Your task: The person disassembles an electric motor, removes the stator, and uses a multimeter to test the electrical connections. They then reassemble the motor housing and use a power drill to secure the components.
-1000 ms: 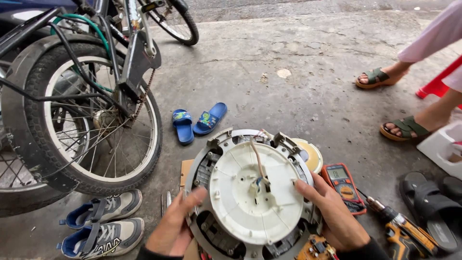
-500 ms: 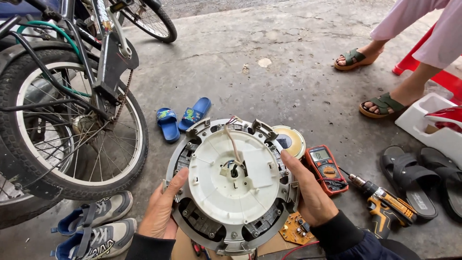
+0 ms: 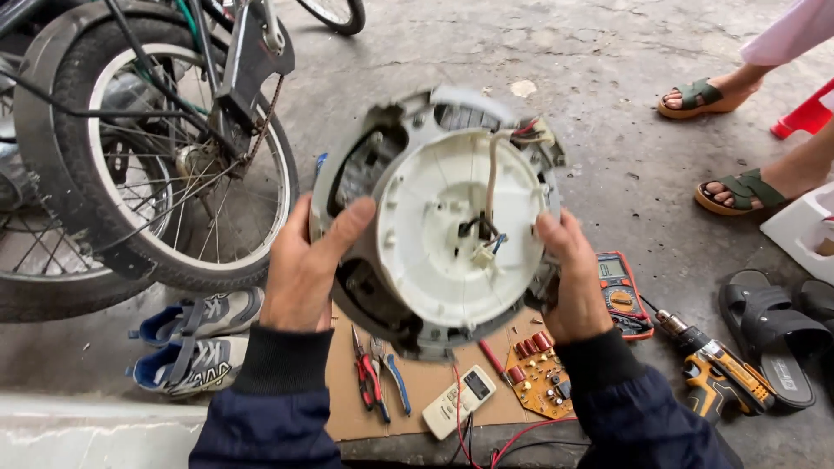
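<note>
Left hand (image 3: 304, 269) and right hand (image 3: 573, 278) grip the round appliance base (image 3: 434, 226) by its rim, above the cardboard (image 3: 426, 391).

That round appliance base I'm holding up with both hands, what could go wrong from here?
1. The round base is lifted off the floor, held only at its rims by the left hand and right hand; a slip could drop it onto the circuit board and pliers below.
2. Loose wires hang at its centre and could snag or tear.
3. The red leads on the cardboard could catch a sleeve.
</note>
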